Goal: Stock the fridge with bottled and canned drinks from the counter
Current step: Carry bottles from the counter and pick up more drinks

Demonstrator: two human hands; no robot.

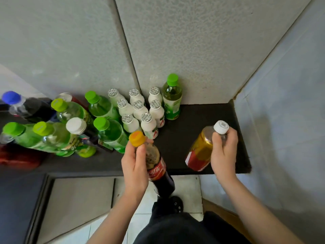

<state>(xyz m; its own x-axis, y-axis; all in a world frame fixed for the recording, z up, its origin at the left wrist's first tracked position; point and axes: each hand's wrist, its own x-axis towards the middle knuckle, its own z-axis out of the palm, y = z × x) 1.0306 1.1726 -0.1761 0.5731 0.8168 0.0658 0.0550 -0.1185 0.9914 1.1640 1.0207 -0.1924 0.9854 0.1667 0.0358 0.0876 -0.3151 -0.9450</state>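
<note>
My left hand [134, 166] grips the neck of a dark cola bottle [158, 170] with a red label and an orange cap, held off the front edge of the black counter [202, 113]. Around the neck of a white-capped bottle [200, 151] with a gold and red label, my right hand [223, 154] is curled; that bottle tilts over the counter's right end. Several small white milk-drink bottles [139, 110] with foil tops stand in a cluster at the back. A green-capped tea bottle [172, 99] stands beside them against the wall.
Several green-capped bottles [105, 110] crowd the counter's left part, with a blue-capped dark bottle [26, 108] and a white-capped one [77, 126] among them. Grey walls close the corner behind and to the right. White floor tiles [186, 187] and a shoe show below.
</note>
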